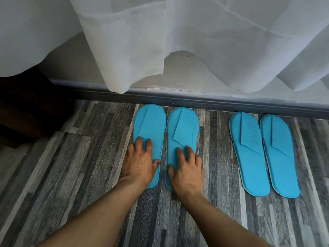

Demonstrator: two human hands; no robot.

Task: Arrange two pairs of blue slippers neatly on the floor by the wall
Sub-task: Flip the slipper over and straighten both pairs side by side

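Two pairs of flat blue slippers lie on the grey wood-look floor, toes toward the skirting board. In the left pair, one slipper [148, 122] has my left hand [138, 163] resting flat on its heel half with the fingers spread. The slipper beside it [183, 125] lies under my right hand [187, 170], also flat with fingers apart. Neither hand grips anything. A narrow gap separates these two slippers. The right pair, one slipper [249, 154] and its partner [279, 157], lies side by side farther right, untouched and slightly angled.
A dark skirting board [195, 100] runs along the wall just beyond the slipper toes. A sheer white curtain [160, 41] hangs down to it. Dark wooden furniture [23, 111] stands at the left. Bare floor [71, 175] lies around the slippers.
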